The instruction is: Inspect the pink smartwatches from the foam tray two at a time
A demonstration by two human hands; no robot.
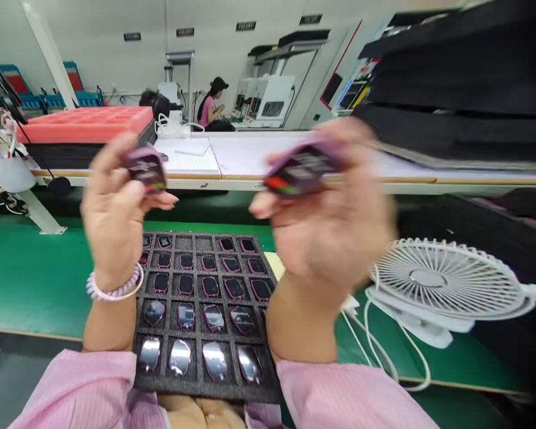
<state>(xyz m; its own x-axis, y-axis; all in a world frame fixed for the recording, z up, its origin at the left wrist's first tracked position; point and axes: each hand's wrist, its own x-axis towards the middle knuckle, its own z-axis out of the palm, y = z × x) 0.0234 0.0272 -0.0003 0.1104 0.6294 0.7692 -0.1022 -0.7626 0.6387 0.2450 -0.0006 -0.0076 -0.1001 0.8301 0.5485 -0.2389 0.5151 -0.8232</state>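
Note:
My left hand [114, 208] is raised above the tray, its fingers closed round a purple-cased smartwatch [146, 170] with a lit screen. Opposite it, my right hand [335, 220] grips a second smartwatch [301, 170], also lit and tilted, smeared by motion. Below both hands lies a dark foam tray [201, 381] divided into square compartments. Most compartments hold a purple-rimmed smartwatch with a dark screen; two in the far row are bare, and a watch at the far left [164, 242] shows a lit display.
A white fan [451, 280] with its cable lies on the green bench [40, 280] at right. Pink foam trays [84, 122] and papers [192, 158] rest on the shelf behind. Black stacked trays [464, 77] fill the upper right. A person in pink [209, 107] sits at the back.

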